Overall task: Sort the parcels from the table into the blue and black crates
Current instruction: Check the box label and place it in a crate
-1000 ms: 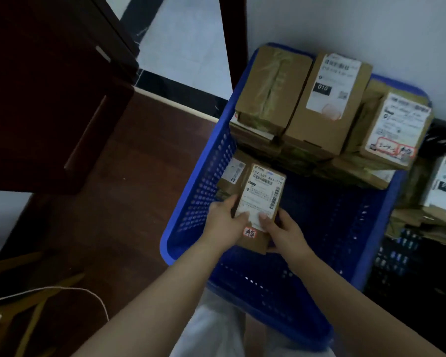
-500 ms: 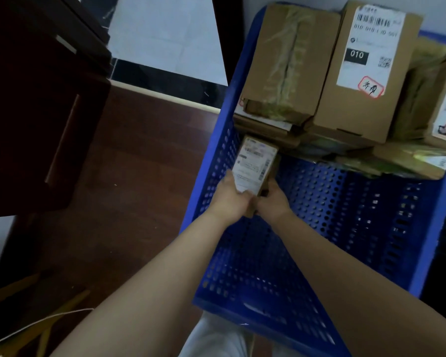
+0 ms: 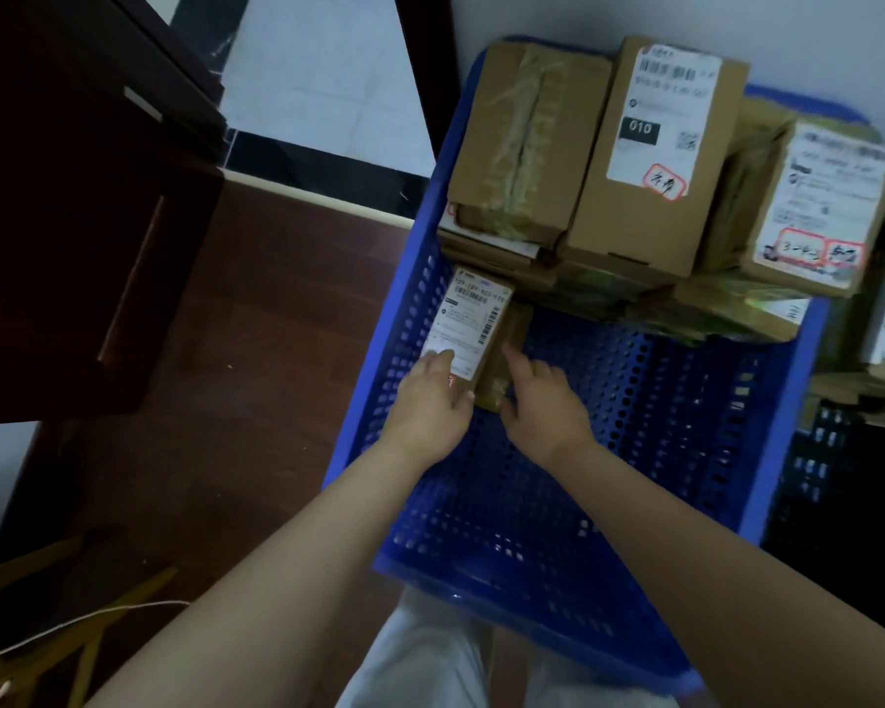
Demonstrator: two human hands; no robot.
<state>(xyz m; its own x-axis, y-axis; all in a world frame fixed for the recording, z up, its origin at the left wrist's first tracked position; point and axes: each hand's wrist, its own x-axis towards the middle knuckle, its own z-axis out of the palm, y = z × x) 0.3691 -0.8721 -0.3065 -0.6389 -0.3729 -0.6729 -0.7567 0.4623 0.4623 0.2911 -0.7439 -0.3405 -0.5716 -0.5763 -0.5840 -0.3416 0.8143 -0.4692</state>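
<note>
Left hand [image 3: 430, 401]: fingers extended, flat on the white label of the small parcel [image 3: 473, 329], thumb at its near edge; no curl round it. Right hand [image 3: 542, 401]: index finger straight, touching the parcel's brown right side, other fingers loosely bent; whether they grasp the box cannot be told.

Small parcel: centre of frame, lying label-up inside the blue crate [image 3: 634, 401], against its left wall, far end just beside the stacked boxes.

Stack: fills the crate's far end, upper right of frame; taped box [image 3: 522, 140], box marked 010 [image 3: 655, 155], labelled box [image 3: 823, 206] on top.

Black crate [image 3: 839, 482]: right edge, holding further parcels.

Dark cabinet [image 3: 72, 196]: upper left, on wooden floor [image 3: 256, 350].
</note>
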